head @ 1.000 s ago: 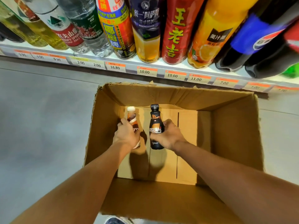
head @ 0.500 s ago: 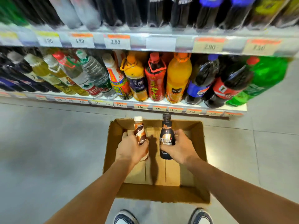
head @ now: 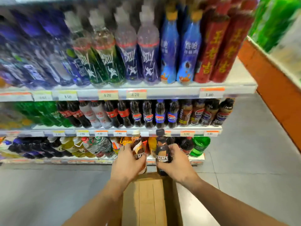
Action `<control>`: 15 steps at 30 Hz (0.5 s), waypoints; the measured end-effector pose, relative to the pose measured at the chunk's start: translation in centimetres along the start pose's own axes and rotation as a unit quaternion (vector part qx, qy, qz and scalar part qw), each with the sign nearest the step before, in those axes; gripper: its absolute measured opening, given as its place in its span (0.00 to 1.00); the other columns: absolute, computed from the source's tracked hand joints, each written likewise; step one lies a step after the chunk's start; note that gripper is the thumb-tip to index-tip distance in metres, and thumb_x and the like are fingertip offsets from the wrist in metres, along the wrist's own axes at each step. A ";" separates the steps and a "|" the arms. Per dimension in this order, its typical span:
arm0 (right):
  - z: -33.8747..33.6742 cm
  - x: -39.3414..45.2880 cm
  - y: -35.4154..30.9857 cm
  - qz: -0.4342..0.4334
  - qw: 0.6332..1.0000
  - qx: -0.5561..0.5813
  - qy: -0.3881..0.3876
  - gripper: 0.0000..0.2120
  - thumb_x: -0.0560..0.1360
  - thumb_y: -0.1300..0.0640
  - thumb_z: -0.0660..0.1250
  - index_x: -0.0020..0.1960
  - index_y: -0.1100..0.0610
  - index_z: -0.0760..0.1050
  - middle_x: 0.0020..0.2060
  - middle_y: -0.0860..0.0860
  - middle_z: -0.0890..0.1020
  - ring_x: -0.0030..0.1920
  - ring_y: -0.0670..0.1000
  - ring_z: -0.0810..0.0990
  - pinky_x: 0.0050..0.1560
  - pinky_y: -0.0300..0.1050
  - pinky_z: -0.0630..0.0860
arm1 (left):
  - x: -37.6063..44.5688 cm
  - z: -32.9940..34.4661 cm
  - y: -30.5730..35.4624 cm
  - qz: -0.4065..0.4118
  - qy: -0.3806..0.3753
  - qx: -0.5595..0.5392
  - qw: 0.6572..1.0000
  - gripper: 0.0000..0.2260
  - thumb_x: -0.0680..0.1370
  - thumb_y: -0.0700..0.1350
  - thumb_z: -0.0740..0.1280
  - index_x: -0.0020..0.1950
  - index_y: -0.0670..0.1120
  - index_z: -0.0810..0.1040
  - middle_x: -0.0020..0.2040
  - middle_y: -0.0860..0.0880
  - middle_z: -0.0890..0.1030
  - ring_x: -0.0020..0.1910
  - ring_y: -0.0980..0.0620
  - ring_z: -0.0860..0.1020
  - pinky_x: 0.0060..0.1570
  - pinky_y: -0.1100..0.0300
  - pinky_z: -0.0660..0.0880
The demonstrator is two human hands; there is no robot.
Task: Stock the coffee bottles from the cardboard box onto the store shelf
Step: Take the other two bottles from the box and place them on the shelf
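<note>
Presently, both hands are clamped on coffee bottles lifted clear above the cardboard box (head: 145,199) on the floor. The left hand (head: 126,165) wraps the white-capped bottle (head: 138,149) at mid-body; the right hand (head: 177,162) grips the dark-capped bottle (head: 162,150) likewise. Both stand upright, labels facing the wearer, apparently for direct placement. The store shelf (head: 146,132) beyond appears full; no free slot is discernible through the blur.

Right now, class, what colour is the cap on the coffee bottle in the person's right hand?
Black, on the dark coffee bottle in the right hand; the head view shows it best.
</note>
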State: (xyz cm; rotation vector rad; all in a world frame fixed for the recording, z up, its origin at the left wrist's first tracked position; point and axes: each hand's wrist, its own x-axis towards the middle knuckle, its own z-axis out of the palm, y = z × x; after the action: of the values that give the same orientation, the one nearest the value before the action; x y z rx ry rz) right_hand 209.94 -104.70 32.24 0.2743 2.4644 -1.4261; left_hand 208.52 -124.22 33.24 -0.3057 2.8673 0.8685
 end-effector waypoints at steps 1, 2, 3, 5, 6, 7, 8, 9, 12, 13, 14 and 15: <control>-1.6 -0.7 -1.8 -0.009 1.000 0.008 0.012 0.26 0.62 0.49 0.79 0.56 0.44 0.72 0.47 0.42 0.83 0.47 0.38 0.82 0.48 0.38 0.79 | -0.2 -1.6 1.7 0.014 0.008 -0.001 1.000 0.20 0.67 0.66 0.65 0.53 0.57 0.73 0.48 0.56 0.77 0.47 0.52 0.80 0.45 0.50 0.80; -3.1 -1.6 -3.4 -0.014 0.999 0.016 0.029 0.26 0.62 0.48 0.80 0.56 0.44 0.73 0.47 0.41 0.84 0.47 0.38 0.82 0.49 0.39 0.80 | -0.5 -3.3 3.3 0.024 0.015 -0.001 1.000 0.19 0.67 0.67 0.65 0.51 0.57 0.73 0.47 0.57 0.77 0.45 0.53 0.79 0.44 0.50 0.80; -4.8 -2.4 -5.0 -0.018 0.998 0.022 0.049 0.26 0.62 0.48 0.80 0.56 0.44 0.73 0.46 0.41 0.84 0.46 0.38 0.82 0.49 0.39 0.80 | -0.9 -5.0 5.0 0.040 0.024 -0.004 0.999 0.18 0.67 0.66 0.65 0.50 0.58 0.72 0.47 0.57 0.76 0.44 0.54 0.79 0.43 0.51 0.80; -8.0 -4.2 -7.9 -0.026 0.996 0.038 0.073 0.24 0.63 0.51 0.80 0.55 0.45 0.74 0.45 0.42 0.85 0.44 0.37 0.83 0.44 0.36 0.80 | -1.6 -7.9 8.2 0.075 0.034 -0.024 0.996 0.16 0.68 0.65 0.65 0.48 0.57 0.72 0.46 0.58 0.76 0.43 0.57 0.78 0.42 0.52 0.80; -9.7 -5.2 -9.5 -0.031 0.995 0.048 0.086 0.23 0.64 0.53 0.79 0.55 0.45 0.74 0.44 0.42 0.85 0.43 0.36 0.83 0.41 0.33 0.79 | -1.9 -9.5 9.9 0.091 0.037 -0.038 0.994 0.15 0.68 0.64 0.65 0.48 0.57 0.73 0.46 0.58 0.76 0.43 0.57 0.78 0.43 0.52 0.80; -11.3 -6.2 -11.0 -0.035 0.993 0.054 0.100 0.22 0.65 0.53 0.79 0.54 0.46 0.74 0.44 0.42 0.85 0.42 0.35 0.82 0.38 0.30 0.77 | -2.2 -10.9 11.5 0.105 0.042 -0.049 0.992 0.15 0.68 0.64 0.65 0.49 0.57 0.73 0.46 0.58 0.76 0.43 0.57 0.78 0.44 0.52 0.79; -13.0 -7.3 -12.3 -0.040 0.991 0.058 0.116 0.21 0.65 0.54 0.79 0.54 0.46 0.74 0.44 0.42 0.85 0.41 0.35 0.82 0.37 0.29 0.75 | -2.5 -12.3 13.0 0.117 0.050 -0.054 0.990 0.15 0.68 0.63 0.65 0.49 0.57 0.73 0.46 0.57 0.76 0.44 0.57 0.78 0.45 0.51 0.79; -14.5 -8.4 -13.5 -0.047 0.988 0.063 0.132 0.21 0.65 0.54 0.79 0.54 0.46 0.74 0.44 0.42 0.85 0.41 0.34 0.81 0.37 0.27 0.74 | -2.8 -13.6 14.7 0.130 0.059 -0.060 0.988 0.15 0.68 0.63 0.66 0.48 0.57 0.73 0.45 0.57 0.76 0.44 0.56 0.78 0.46 0.50 0.79; -18.5 -11.2 -16.3 -0.056 0.981 0.072 0.173 0.20 0.65 0.56 0.78 0.53 0.46 0.75 0.42 0.42 0.86 0.41 0.34 0.82 0.38 0.27 0.73 | -3.7 -16.5 19.2 0.148 0.072 -0.082 0.983 0.14 0.68 0.63 0.66 0.47 0.57 0.72 0.44 0.56 0.77 0.43 0.55 0.79 0.45 0.50 0.79; -19.8 -12.0 -16.8 -0.055 0.979 0.075 0.182 0.21 0.64 0.56 0.78 0.53 0.46 0.75 0.42 0.42 0.86 0.42 0.35 0.82 0.40 0.29 0.74 | -4.0 -17.2 20.6 0.157 0.073 -0.085 0.981 0.14 0.68 0.64 0.66 0.47 0.57 0.72 0.44 0.56 0.77 0.43 0.55 0.79 0.45 0.50 0.79; -21.0 -12.8 -17.3 -0.056 0.977 0.077 0.189 0.21 0.64 0.57 0.78 0.53 0.46 0.75 0.42 0.41 0.86 0.42 0.36 0.83 0.41 0.31 0.75 | -4.2 -17.7 22.0 0.169 0.072 -0.088 0.979 0.15 0.68 0.64 0.65 0.47 0.57 0.73 0.44 0.56 0.78 0.43 0.55 0.79 0.46 0.50 0.79; -22.1 -13.3 -17.5 -0.057 0.977 0.074 0.193 0.21 0.65 0.58 0.77 0.53 0.46 0.75 0.42 0.42 0.86 0.42 0.36 0.83 0.41 0.32 0.75 | -4.4 -17.9 23.1 0.185 0.070 -0.086 0.977 0.14 0.68 0.64 0.65 0.47 0.57 0.73 0.44 0.56 0.79 0.43 0.56 0.79 0.45 0.50 0.79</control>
State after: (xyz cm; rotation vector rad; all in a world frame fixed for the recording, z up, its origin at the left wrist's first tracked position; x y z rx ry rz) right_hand 214.04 -94.48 61.39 0.4912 2.7144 -1.7503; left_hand 206.26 -114.76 61.19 0.1669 3.0364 1.2055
